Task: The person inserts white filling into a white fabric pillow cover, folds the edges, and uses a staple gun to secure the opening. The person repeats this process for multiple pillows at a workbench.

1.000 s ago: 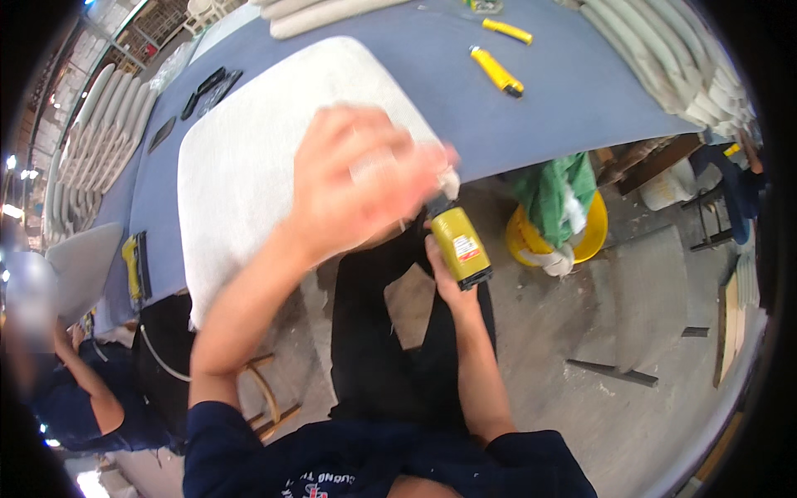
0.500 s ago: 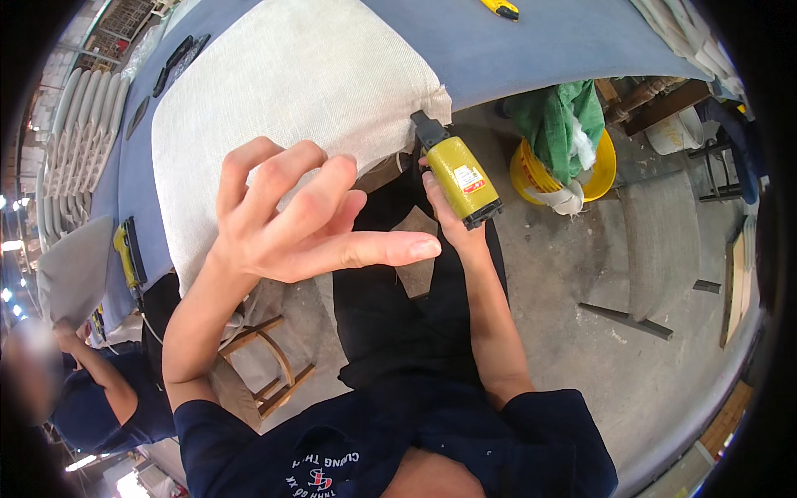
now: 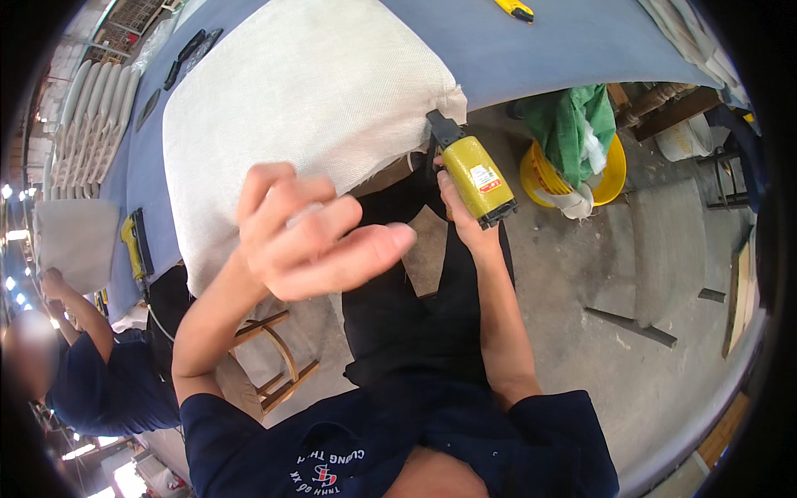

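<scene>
My right hand [image 3: 465, 212] grips a yellow staple gun [image 3: 476, 176] with a black nose. That nose rests at the right front corner of a pale woven fabric panel [image 3: 307, 83], whose edge is frayed there. Above the panel's near edge my left hand [image 3: 311, 236] is raised, slightly blurred. Its fingers are bent and loosely apart, the thumb points right, and nothing shows in them. The fingers of my right hand are mostly hidden behind the staple gun.
The panel lies on a blue-covered table [image 3: 573, 50], with a yellow-handled cutter [image 3: 516, 10] at the back. Right of my legs stand a yellow bucket [image 3: 613, 178] holding green cloth [image 3: 573, 124] and a grey backrest [image 3: 671, 249]. Another person [image 3: 112, 373] works at left near a second staple gun [image 3: 134, 249].
My left hand has shifted a little right and its fingers have curled in more. The right hand keeps the staple gun at the panel's corner. The other person's arm has risen.
</scene>
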Demonstrator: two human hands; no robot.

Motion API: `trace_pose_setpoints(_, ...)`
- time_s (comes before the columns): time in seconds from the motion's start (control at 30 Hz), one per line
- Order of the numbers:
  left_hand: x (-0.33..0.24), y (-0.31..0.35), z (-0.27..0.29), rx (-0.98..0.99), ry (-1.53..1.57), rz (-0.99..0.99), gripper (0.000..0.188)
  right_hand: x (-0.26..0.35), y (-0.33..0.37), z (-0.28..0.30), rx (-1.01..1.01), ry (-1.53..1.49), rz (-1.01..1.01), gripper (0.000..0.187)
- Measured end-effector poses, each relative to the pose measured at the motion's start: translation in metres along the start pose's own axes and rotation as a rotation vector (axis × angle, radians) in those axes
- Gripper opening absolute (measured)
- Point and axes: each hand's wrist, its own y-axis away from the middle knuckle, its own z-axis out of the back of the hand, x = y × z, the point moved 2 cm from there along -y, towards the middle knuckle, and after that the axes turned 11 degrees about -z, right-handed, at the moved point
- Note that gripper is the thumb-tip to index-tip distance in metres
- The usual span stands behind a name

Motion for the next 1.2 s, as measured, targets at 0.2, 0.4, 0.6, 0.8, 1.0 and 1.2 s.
trace_pose_setpoints(0.2, -0.043, 0.000, -0.040, -0.861, 1.859, 1.318, 0.021, 0.001, -0.001, 0.001, -0.010, -0.054, -0.034, 0.023)
trace_pose_setpoints(0.4, -0.082, 0.000, -0.056, -0.998, 2.245, 1.174, 0.017, 0.007, 0.001, -0.001, -0.009, -0.114, -0.097, 0.026)
trace_pose_setpoints(0.6, -0.094, -0.002, -0.054, -1.003, 2.386, 1.086, 0.019, 0.006, -0.001, -0.001, -0.006, -0.070, -0.060, 0.024)
trace_pose_setpoints(0.8, -0.098, -0.002, -0.053, -1.037, 2.401, 1.090, 0.022, 0.006, 0.000, -0.002, -0.011, -0.069, -0.059, 0.024)
trace_pose_setpoints(1.0, -0.092, -0.005, -0.049, -1.013, 2.301, 1.133, 0.024, 0.005, 0.001, -0.001, -0.020, -0.068, -0.101, 0.023)
trace_pose_setpoints(1.2, -0.028, 0.005, -0.044, -0.631, 1.283, 0.950, 0.017, 0.006, 0.002, -0.002, -0.050, -0.062, -0.064, 0.022)
